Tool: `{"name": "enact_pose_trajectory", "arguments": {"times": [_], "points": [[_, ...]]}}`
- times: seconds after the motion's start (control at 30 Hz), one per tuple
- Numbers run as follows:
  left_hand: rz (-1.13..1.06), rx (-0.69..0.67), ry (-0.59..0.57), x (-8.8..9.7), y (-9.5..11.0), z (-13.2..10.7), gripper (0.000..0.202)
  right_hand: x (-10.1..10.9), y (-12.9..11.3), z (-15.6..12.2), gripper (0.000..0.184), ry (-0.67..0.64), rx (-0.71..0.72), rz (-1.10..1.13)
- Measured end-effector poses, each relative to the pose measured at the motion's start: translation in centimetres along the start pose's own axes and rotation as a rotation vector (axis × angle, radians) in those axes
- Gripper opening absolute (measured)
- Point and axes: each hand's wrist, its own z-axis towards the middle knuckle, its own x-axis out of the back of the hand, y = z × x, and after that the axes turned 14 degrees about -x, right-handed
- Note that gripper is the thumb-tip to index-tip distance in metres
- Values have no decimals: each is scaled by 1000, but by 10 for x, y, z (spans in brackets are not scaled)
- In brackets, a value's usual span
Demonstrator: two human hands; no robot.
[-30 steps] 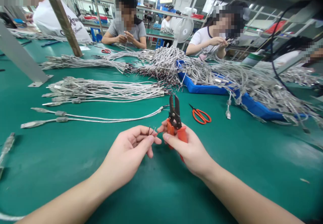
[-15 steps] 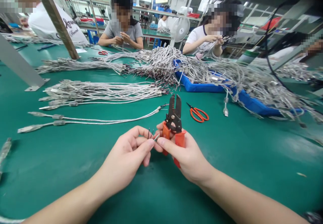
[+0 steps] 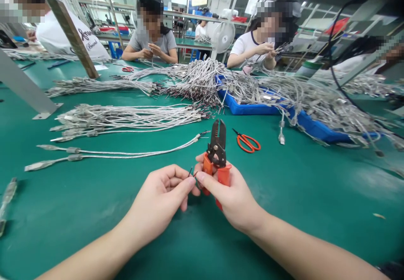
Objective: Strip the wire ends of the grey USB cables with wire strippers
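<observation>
"Gripping what, that left hand (image 3: 168, 190)?"

"Thin black and reddish wire ends (image 3: 190, 172), pinched between thumb and forefinger, the black one jutting upward. The right thumb tip is nearest; whether it touches, I cannot tell."

"And the right hand (image 3: 235, 191)?"

"Curled around an orange-handled, black metal wire stripper (image 3: 217, 143), its long axis pointing forward beyond the fingers. The wire ends lie just left of those."

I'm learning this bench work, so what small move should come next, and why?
Probably spread the wires apart with the fingertips: they poke out close together from the left hand, beside the right hand, whose stripper has no wire between its jaws.
</observation>
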Motion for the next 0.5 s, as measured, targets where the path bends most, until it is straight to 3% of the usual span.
{"name": "enact_pose_trajectory", "arguments": {"times": [0.5], "points": [[24,36,59,1,0,2,22,0,3,-2,29,30,-56,10]]}}
